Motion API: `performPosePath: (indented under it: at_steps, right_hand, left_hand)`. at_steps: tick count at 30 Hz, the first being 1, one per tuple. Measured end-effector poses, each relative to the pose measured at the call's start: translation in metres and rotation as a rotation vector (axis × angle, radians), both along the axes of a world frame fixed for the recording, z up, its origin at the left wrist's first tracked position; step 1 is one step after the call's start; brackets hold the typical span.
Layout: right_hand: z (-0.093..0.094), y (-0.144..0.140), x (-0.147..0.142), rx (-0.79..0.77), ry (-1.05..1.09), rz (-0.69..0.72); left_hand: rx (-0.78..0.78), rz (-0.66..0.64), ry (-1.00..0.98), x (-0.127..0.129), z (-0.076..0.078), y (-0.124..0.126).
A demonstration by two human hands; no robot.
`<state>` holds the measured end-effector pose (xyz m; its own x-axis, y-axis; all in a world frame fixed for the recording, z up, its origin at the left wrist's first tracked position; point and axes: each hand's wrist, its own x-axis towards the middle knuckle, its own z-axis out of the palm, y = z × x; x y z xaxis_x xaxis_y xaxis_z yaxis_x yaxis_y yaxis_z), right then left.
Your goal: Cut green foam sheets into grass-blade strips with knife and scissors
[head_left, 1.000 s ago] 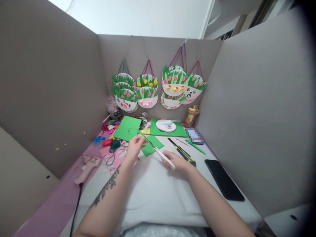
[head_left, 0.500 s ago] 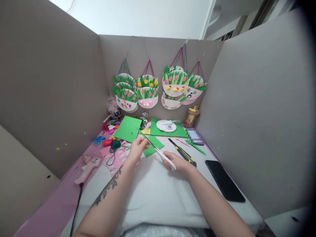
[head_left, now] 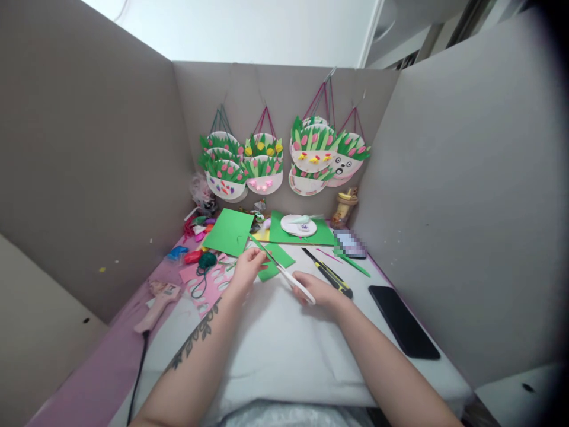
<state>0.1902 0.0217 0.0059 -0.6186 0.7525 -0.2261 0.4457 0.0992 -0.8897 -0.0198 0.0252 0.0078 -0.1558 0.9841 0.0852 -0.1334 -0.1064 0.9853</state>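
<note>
- Left hand (head_left: 246, 271), at frame centre, pinches a thin green paper strip (head_left: 258, 244) between its fingertips.
- Right hand (head_left: 316, 290), just right of centre, is closed around white-handled scissors (head_left: 291, 280), blades pointing up-left at the strip.
- A yellow-black utility knife (head_left: 328, 273) lies right of the hands; a black phone (head_left: 402, 320) sits at lower right.

Two hands, the left hand (head_left: 245, 271) and the right hand (head_left: 316, 290), share a desk with one pair of scissors (head_left: 288, 279), one utility knife (head_left: 328, 273), one black phone (head_left: 403, 321), one glue gun (head_left: 156, 303) and three green sheets (head_left: 229, 231).
</note>
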Motion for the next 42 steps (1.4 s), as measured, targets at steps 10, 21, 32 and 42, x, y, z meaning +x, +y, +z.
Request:
performPosePath:
  at_steps: [10, 21, 32, 42]
  right_hand:
    - [-0.009, 0.004, 0.001, -0.017, 0.002, -0.037]
    - [-0.002, 0.000, -0.001, -0.028, -0.036, -0.012]
    - [-0.004, -0.001, -0.002, -0.021, -0.009, -0.001]
    - [-0.008, 0.002, 0.000, 0.015, -0.030, 0.004]
  left_hand:
    - [-0.035, 0.060, 0.009, -0.002, 0.013, -0.006]
    - [0.003, 0.070, -0.053, -0.004, 0.006, 0.000]
    - [0.003, 0.052, -0.058, 0.000, 0.002, 0.000]
    - [-0.031, 0.092, -0.054, -0.003, 0.006, 0.000]
